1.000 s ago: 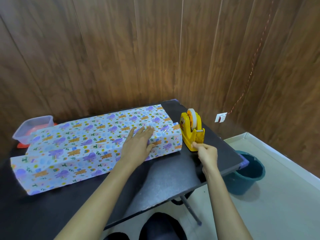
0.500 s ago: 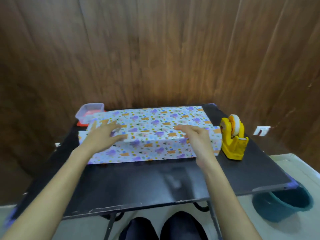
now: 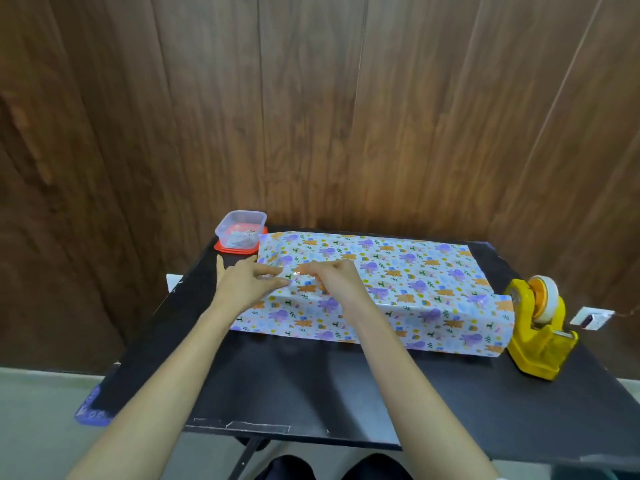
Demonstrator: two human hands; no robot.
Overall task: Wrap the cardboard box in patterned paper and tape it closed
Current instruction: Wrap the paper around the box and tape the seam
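The box (image 3: 398,282), covered in white patterned paper with purple and orange figures, lies across the back of the black table (image 3: 311,382). My left hand (image 3: 246,284) and my right hand (image 3: 341,284) meet over its left part, on the paper's overlapping edge. A short shiny strip of clear tape (image 3: 295,273) sits between their fingertips. Each hand pinches one end of it against the paper. The cardboard itself is hidden under the paper.
A yellow tape dispenser (image 3: 538,327) stands at the box's right end. A clear plastic tub on a red lid (image 3: 240,232) sits at the table's back left corner. A wooden wall rises close behind. A white wall socket (image 3: 592,318) is at far right.
My right hand left the dispenser and crossed to the box's left part with a tape strip. My left hand slid left along the paper to meet it. The camera swung left.
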